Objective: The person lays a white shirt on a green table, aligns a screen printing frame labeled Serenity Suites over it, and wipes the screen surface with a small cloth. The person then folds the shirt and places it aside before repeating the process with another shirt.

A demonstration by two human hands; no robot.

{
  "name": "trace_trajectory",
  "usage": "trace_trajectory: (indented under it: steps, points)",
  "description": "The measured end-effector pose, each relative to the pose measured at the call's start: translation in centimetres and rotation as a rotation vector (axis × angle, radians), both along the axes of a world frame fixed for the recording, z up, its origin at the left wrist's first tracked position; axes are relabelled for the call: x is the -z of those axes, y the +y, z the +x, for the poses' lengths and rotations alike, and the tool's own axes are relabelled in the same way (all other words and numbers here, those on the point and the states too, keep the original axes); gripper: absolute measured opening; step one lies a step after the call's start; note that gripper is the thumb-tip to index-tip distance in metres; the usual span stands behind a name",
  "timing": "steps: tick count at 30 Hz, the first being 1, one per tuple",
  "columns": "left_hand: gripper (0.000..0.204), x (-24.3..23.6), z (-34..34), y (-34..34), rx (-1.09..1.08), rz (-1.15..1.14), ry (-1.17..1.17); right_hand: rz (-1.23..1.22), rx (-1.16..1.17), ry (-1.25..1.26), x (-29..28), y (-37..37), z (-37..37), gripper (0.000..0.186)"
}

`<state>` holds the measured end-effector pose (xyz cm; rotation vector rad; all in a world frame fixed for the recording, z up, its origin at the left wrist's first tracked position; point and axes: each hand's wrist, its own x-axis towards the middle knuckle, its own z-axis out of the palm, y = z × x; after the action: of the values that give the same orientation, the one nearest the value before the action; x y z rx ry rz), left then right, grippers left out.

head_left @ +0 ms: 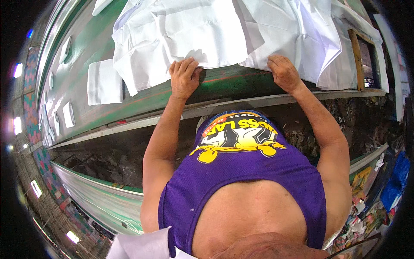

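White fabric (189, 32) lies spread over a long green table (151, 101), its near edge running between my two hands. My left hand (184, 77) is closed, its fingers pinching that edge left of the middle. My right hand (283, 73) pinches the near edge of a white cloth portion (280, 36) farther right. A dark gap shows under the cloth between the hands. To the left, a smaller white cloth piece (105, 82) lies flat on the table.
A wooden-framed screen (364, 60) stands at the table's right end. Several small white pieces sit along the table to the left. Behind me runs another green-topped table (101, 200). Scraps (362, 211) and a blue sheet (394, 181) lie at lower right.
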<state>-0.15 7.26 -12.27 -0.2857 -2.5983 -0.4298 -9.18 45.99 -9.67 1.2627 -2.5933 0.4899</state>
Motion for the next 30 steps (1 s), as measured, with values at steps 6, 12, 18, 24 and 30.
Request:
trace_trajectory:
  steps: [6,12,18,24,30]
  points:
    - [0.037,-1.2,-1.3,-0.3,0.036,0.005,-0.020,-0.152,0.069,-0.059,-0.6,-4.3,-0.7,0.048]
    - [0.041,2.2,-4.1,-3.2,0.069,0.004,-0.022,-0.222,0.151,-0.089,-0.1,-14.7,-2.5,0.073]
    - [0.067,-0.7,2.2,-8.7,-0.524,-0.007,-0.126,-0.373,0.158,-0.084,-3.3,-12.3,-7.8,0.035]
    - [0.050,1.9,8.1,-21.6,-1.199,0.365,-0.149,-0.157,0.097,-0.045,-8.2,-7.8,-7.3,0.037]
    - [0.055,-3.4,6.1,-22.3,-0.930,1.262,-0.501,0.101,0.270,-0.043,-5.1,-5.6,-4.5,0.039]
